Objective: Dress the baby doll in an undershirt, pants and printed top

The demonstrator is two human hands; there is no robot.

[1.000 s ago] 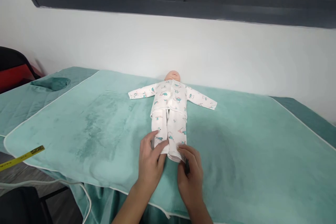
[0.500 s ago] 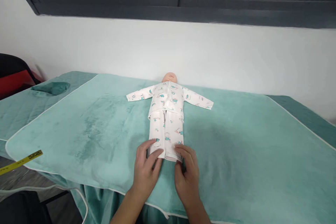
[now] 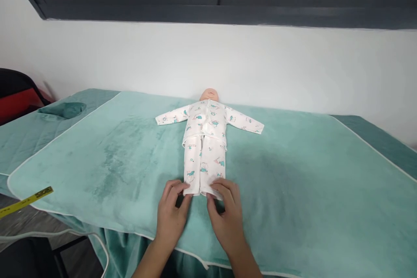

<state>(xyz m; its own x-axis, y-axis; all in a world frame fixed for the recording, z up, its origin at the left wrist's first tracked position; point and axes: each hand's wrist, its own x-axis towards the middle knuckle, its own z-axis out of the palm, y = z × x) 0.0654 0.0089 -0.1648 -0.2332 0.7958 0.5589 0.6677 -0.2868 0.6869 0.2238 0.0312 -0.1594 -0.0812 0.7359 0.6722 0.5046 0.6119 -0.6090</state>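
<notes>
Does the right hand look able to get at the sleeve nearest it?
Probably yes: only bare blanket shows between the right hand and that sleeve, though the hand may first need to release the trouser cuff it seems to pinch.

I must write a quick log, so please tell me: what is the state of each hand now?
Left hand: closed, pinching the left trouser cuff.
Right hand: closed, pinching the right trouser cuff.

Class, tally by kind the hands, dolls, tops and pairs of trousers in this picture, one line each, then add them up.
Hands: 2
Doll: 1
Top: 1
Trousers: 1 pair
Total: 5
</notes>
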